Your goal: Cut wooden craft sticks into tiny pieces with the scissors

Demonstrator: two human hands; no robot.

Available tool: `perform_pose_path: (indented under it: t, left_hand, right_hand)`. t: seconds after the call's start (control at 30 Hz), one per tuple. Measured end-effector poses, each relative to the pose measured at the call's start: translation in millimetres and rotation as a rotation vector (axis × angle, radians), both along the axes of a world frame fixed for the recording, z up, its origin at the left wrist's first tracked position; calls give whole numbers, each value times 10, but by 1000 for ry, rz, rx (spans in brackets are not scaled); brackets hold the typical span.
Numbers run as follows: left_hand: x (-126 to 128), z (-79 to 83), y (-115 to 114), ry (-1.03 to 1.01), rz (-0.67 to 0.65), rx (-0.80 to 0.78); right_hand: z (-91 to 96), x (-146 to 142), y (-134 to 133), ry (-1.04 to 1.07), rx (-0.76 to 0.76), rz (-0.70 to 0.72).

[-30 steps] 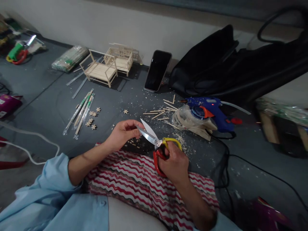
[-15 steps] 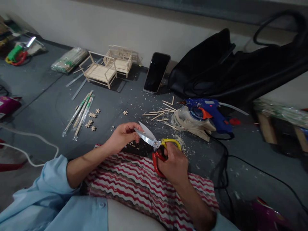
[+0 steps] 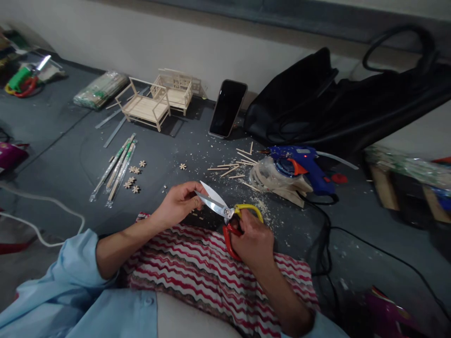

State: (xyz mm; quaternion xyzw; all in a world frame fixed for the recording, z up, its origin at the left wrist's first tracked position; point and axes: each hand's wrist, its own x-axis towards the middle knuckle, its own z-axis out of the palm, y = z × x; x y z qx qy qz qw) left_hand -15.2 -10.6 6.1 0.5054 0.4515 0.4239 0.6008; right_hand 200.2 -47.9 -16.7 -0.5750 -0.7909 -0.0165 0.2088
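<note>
My right hand (image 3: 254,237) is wrapped round the handles of a pair of scissors (image 3: 226,212) with one yellow and one red loop. The blades point up and left and stand slightly apart. Their tips reach the fingers of my left hand (image 3: 180,203), which are pinched together; whatever they hold is too small or hidden behind the blades. Below the hands lies a striped red and white cloth (image 3: 211,277). Thin wooden sticks (image 3: 230,168) and small flower-shaped wooden pieces (image 3: 132,180) lie on the table nearby, among pale shavings.
Two miniature wooden seats (image 3: 146,110) stand at the back, beside an upright phone (image 3: 228,108). A blue glue gun (image 3: 310,164) rests by a clear plastic container (image 3: 264,174) on the right, its black cable (image 3: 380,246) trailing forward. A black bag (image 3: 296,103) leans against the wall.
The scissor blades have drawn a little closer together at the left fingertips. Both hands stay nearly in place; the whole view has shifted slightly.
</note>
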Motion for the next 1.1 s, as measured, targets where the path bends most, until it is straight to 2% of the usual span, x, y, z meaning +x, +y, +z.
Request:
perform_pose_path:
  t: [0.17, 0.33, 0.53, 0.63, 0.77, 1.1]
  left_hand:
    - [5, 18, -10, 21, 17, -28]
    - [26, -7, -4, -40, 18, -50]
    - [27, -80, 27, -141, 30, -76]
    - [25, -102, 36, -202, 20, -96]
    - [29, -106, 29, -266, 19, -105]
    - [56, -46, 4, -350, 4, -146]
  right_hand:
    - [-19, 16, -24, 23, -26, 5]
    - [-57, 25, -6, 31, -45, 9]
    - [-72, 66, 57, 77, -85, -88]
    - [-52, 80, 61, 93, -67, -107]
    - [-24, 54, 48, 45, -29, -64]
    - [0, 12, 33, 2, 46, -16]
